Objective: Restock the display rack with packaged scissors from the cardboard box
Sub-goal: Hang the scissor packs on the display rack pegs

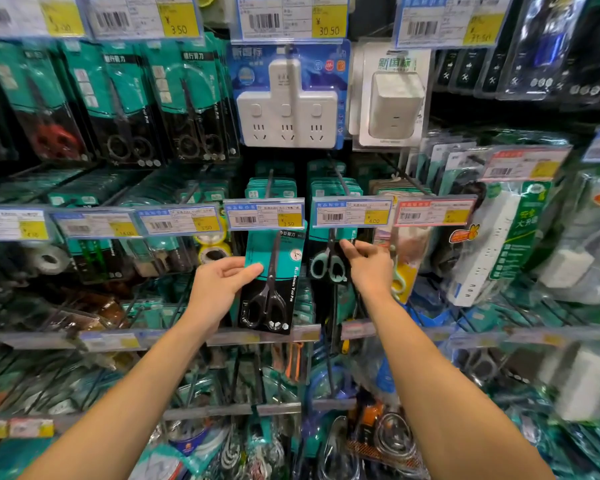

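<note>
My left hand grips the left edge of a teal-and-black pack of black-handled scissors, thumb on its front. The pack hangs upright below a price tag reading 3.50. My right hand pinches the right edge of the neighbouring pack of grey-and-teal-handled scissors, which hangs under the 4.00 price tag. Behind both tags, stacks of teal packs fill the pegs. The cardboard box is out of view.
White power adapters hang above. More scissor packs fill the upper left pegs. Tape rolls sit left of my left hand, a power strip pack to the right. Lower rows hold cables and assorted goods.
</note>
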Motion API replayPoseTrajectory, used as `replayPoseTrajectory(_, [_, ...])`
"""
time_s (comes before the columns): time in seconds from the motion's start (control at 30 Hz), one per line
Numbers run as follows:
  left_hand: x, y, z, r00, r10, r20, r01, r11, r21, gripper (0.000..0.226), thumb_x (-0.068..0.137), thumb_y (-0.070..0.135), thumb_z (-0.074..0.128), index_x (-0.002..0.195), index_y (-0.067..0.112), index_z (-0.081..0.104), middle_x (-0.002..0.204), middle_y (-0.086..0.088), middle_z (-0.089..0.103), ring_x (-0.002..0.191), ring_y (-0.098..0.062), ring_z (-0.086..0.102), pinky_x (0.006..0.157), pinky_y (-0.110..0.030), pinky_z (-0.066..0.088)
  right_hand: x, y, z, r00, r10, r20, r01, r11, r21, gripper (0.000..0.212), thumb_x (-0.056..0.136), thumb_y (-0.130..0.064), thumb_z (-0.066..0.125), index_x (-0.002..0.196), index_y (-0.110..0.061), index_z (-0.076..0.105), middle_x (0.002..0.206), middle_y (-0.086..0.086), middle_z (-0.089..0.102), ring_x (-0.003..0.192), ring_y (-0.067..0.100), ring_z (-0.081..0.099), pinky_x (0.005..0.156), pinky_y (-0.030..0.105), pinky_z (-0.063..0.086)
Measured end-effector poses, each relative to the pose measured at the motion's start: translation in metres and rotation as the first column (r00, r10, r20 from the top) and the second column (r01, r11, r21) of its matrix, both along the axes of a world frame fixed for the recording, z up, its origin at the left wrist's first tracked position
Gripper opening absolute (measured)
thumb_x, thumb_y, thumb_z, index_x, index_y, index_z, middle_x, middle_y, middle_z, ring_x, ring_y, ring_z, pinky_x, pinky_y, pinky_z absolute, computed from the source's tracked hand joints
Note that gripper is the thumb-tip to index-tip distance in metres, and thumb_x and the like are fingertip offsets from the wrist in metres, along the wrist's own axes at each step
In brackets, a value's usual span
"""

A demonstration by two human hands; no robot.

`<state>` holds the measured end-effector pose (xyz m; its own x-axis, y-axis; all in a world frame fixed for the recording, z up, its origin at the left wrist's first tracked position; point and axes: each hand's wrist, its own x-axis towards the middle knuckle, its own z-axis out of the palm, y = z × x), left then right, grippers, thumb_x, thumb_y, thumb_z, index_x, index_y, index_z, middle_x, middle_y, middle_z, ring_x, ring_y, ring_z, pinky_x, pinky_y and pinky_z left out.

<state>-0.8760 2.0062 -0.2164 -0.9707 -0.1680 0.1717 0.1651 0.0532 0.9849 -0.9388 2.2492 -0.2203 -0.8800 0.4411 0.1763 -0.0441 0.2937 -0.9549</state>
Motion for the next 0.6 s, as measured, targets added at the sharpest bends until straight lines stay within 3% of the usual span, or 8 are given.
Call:
replayPoseTrajectory(0.1, [0.002, -0.004, -0.001, 1.000, 0.015, 0.007, -0.016, 1.000, 0.008, 0.013, 0.082, 0.017, 0.079, 0.086, 0.028, 0.074, 0.084, 0.010, 0.079, 0.078, 0.000, 0.073, 0.065, -0.008, 0.052, 0.004, -0.002, -0.002, 0.998, 0.011, 0.055, -0.013, 0.999, 0.036, 0.029, 0.088, -0.041, 0.069, 0.090, -0.012, 0.073, 0.088, 0.002, 0.071, 0.095, 0.020, 0.065, 0.079, 0.024, 0.044])
replayPoseTrajectory(0.2, [0.002, -0.007, -0.001, 0.996, 0.069, 0.047, -0.071, 0.997, 0.027, 0.014, 0.079, 0.019, 0.081, 0.088, 0.024, 0.071, 0.081, 0.006, 0.077, 0.077, -0.003, 0.072, 0.069, -0.012, 0.052, 0.017, -0.006, -0.005, 0.993, 0.040, 0.109, -0.048, 0.997, 0.068, 0.047, 0.088, -0.040, 0.068, 0.120, -0.007, 0.063, 0.105, 0.007, 0.068, 0.104, 0.025, 0.063, 0.086, 0.032, 0.048])
replayPoseTrajectory(0.27, [0.004, -0.006, -0.001, 0.993, 0.091, 0.080, -0.094, 0.995, 0.037, 0.018, 0.077, 0.022, 0.083, 0.085, 0.029, 0.068, 0.077, 0.012, 0.076, 0.074, 0.002, 0.070, 0.065, -0.009, 0.051, 0.033, -0.013, -0.008, 0.995, 0.027, 0.098, -0.034, 0.997, 0.070, 0.052, 0.088, -0.040, 0.069, 0.128, -0.008, 0.056, 0.118, 0.007, 0.062, 0.110, 0.024, 0.058, 0.095, 0.038, 0.048])
replayPoseTrajectory(0.37, [0.010, -0.002, -0.004, 0.995, 0.049, 0.084, -0.053, 0.997, 0.057, 0.012, 0.080, 0.018, 0.081, 0.083, 0.026, 0.072, 0.077, 0.011, 0.078, 0.076, -0.002, 0.072, 0.063, -0.010, 0.052, 0.065, -0.029, -0.010, 0.994, 0.106, -0.003, -0.106, 0.993, -0.049, 0.039, 0.086, -0.038, 0.071, 0.114, -0.012, 0.064, 0.106, 0.001, 0.067, 0.096, 0.012, 0.063, 0.086, 0.026, 0.050])
replayPoseTrajectory(0.47, [0.017, 0.004, -0.009, 0.994, 0.015, 0.110, -0.022, 0.998, 0.066, 0.009, 0.083, 0.017, 0.078, 0.091, 0.015, 0.076, 0.087, -0.002, 0.079, 0.082, -0.015, 0.075, 0.074, -0.027, 0.057, 0.094, -0.045, -0.013, 0.905, 0.424, 0.042, -0.416, 0.900, -0.127, 0.025, 0.084, -0.034, 0.073, 0.101, -0.016, 0.071, 0.091, -0.009, 0.073, 0.083, -0.005, 0.066, 0.073, 0.010, 0.049])
replayPoseTrajectory(0.53, [0.022, 0.009, -0.012, 0.992, 0.038, 0.124, -0.048, 0.996, 0.077, 0.011, 0.083, 0.015, 0.077, 0.092, 0.010, 0.075, 0.086, -0.008, 0.079, 0.080, -0.018, 0.073, 0.077, -0.035, 0.058, 0.107, -0.054, -0.016, 0.837, 0.545, 0.055, -0.530, 0.831, -0.172, 0.010, 0.086, -0.024, 0.073, 0.094, -0.019, 0.072, 0.086, -0.009, 0.075, 0.081, -0.004, 0.069, 0.072, 0.011, 0.051])
replayPoseTrajectory(0.6, [0.027, 0.011, -0.015, 0.991, 0.047, 0.123, -0.056, 0.996, 0.064, 0.007, 0.084, 0.015, 0.077, 0.090, 0.012, 0.075, 0.083, -0.008, 0.078, 0.077, -0.018, 0.072, 0.076, -0.037, 0.057, 0.113, -0.059, -0.018, 0.828, 0.560, 0.027, -0.549, 0.819, -0.164, 0.005, 0.088, -0.015, 0.071, 0.086, -0.018, 0.075, 0.080, -0.006, 0.076, 0.077, 0.004, 0.070, 0.072, 0.018, 0.053])
